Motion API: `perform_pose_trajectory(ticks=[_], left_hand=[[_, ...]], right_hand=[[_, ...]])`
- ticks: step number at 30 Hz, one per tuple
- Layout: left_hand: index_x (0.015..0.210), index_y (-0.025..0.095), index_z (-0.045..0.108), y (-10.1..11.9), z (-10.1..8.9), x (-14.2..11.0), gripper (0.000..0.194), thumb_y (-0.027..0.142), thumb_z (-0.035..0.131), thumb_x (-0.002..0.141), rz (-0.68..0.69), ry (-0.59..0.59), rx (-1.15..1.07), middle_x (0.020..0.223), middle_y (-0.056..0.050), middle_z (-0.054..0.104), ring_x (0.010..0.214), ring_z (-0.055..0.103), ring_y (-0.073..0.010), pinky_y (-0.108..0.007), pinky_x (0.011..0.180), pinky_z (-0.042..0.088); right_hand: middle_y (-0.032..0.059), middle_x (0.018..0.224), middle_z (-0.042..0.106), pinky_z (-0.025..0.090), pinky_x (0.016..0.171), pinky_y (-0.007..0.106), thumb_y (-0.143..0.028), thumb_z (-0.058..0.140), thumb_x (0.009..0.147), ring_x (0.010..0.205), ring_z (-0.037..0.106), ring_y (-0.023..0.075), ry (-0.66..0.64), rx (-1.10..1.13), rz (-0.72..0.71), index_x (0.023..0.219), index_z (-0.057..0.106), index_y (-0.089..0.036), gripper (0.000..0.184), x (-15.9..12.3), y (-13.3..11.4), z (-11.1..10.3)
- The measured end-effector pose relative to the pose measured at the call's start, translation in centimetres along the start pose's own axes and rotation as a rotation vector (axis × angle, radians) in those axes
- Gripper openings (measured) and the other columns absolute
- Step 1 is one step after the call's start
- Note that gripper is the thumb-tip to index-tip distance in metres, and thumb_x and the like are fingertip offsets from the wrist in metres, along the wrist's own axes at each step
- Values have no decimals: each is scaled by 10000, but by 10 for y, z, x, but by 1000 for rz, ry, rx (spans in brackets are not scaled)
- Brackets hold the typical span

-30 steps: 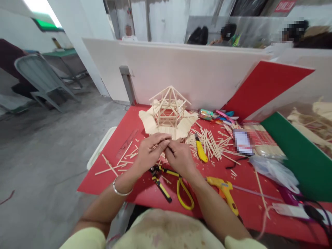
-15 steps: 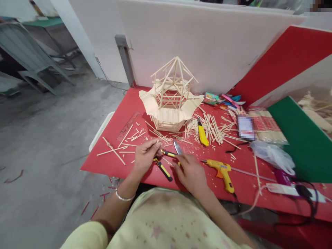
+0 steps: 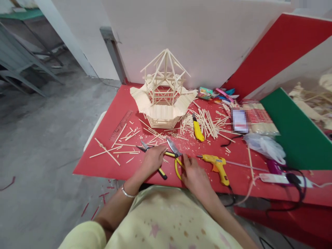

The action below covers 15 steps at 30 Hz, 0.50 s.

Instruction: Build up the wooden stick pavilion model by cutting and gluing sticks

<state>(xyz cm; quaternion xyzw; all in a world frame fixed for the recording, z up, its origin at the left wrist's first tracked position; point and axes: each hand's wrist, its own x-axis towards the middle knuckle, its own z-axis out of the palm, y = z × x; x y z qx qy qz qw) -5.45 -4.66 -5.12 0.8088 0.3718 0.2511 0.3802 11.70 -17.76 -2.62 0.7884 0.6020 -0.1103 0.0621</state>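
My left hand (image 3: 155, 158) is closed with its fingertips pressed together, over a pair of cutters with black and yellow handles (image 3: 162, 173). What those fingers hold, if anything, I cannot make out. The cutters' dark jaws (image 3: 144, 146) point out to the left of the hand. My right hand (image 3: 194, 174) curls its fingers at the handle of a pair of scissors (image 3: 173, 146), whose silver blades point away and to the left. A yellow handle loop (image 3: 177, 169) shows beside the fingers. Behind both hands stands a model pavilion (image 3: 166, 100) of thin wooden sticks.
Loose sticks (image 3: 207, 124) and a yellow utility knife (image 3: 198, 129) lie right of the model. A yellow glue gun (image 3: 216, 164) lies right of my right hand. Further right are a plastic bag (image 3: 267, 147), a power strip (image 3: 276, 179) and a green board (image 3: 301, 138).
My left hand has moved down onto the cutters, whose jaws now show. My right hand has shifted slightly right and down to the scissors' handle. The view has turned slightly right.
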Motion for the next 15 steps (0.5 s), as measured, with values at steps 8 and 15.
perform_pose_trajectory(ticks=[8,15], left_hand=[[1013,154,727,-1,-5,-4,315,417,591,906,-215,39,-494,744,-52,705,500,600,-127,-250,494,511],[959,163,713,-2,-2,-5,276,416,637,880,-246,60,-607,802,-66,731,537,653,-153,-286,534,563]], right_hand=[[169,1045,668,481,762,334,-241,570,839,932,666,282,42,-65,-40,1484,416,-130,671,9,5,-2],[102,964,735,474,723,355,-395,472,926,874,709,282,-9,173,62,1516,353,-235,623,-1,13,9]])
